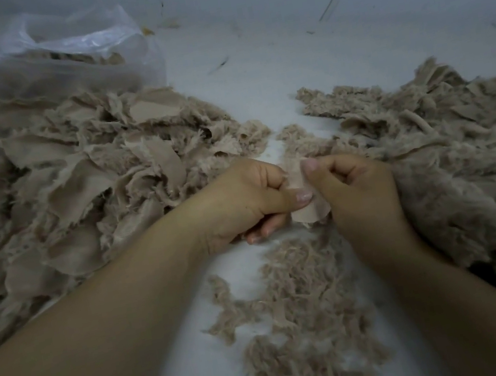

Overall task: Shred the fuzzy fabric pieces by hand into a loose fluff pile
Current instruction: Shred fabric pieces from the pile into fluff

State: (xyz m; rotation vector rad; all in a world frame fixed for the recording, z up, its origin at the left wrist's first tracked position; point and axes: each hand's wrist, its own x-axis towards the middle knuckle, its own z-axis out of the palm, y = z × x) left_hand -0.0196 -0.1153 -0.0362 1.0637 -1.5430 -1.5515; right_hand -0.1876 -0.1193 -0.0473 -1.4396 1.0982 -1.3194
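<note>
- Head view: the left hand (242,202) and the right hand (353,192) meet at the middle of the frame, both pinching one small fabric piece (301,185) between them — its smooth beige backing faces the camera.
- The left hand's fingers (264,233) are curled under the palm, the thumb laid across the lower part of the piece; the right hand's fingers are curled too, its thumb pressed on the piece's upper edge.
- Just below the hands a loose fluff pile (299,318) spreads over the pale grey tabletop (255,87) and runs down between the forearms.
- On the left lies a heap of torn scraps (74,185), many with the flat backing turned up.
- On the right a second heap of fuzzy fabric (452,151) touches the right wrist and forearm.
- At the upper left stands a clear plastic bag (57,55) — more of the beige material shows dimly through it.
</note>
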